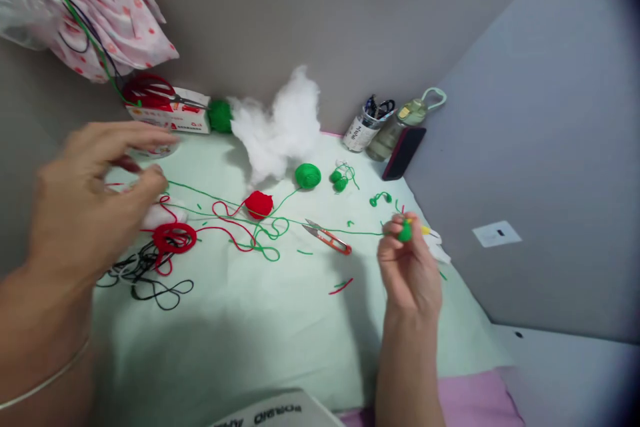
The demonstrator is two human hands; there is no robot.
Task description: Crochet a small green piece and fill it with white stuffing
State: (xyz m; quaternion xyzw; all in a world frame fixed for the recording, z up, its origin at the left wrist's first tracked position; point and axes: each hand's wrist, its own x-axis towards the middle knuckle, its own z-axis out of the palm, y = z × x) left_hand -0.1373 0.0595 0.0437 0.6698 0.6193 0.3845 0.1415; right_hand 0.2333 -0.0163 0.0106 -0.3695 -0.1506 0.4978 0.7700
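My left hand point(100, 193) is raised at the left, blurred, with index finger and thumb apart and the other fingers curled. Two strands of green yarn point(220, 199) reach it; the exact grip is hidden. One strand stretches across the table to my right hand point(410, 260). There, closed fingertips pinch a small green yarn piece point(405, 231), and a bit of yellow shows beside it. The other strand leads toward a green yarn ball point(307, 176). Orange-handled thread snips point(327, 238) lie between the hands. Below my left hand is a red yarn ring point(175, 237).
A red yarn ball point(259, 204), white stuffing point(280, 127) and tangled black cord point(150, 273) lie on the table. Red scissors point(155, 93) rest on a box point(185, 121). A pen cup point(361, 132), bottle point(393, 130) and phone point(404, 153) stand near the partition.
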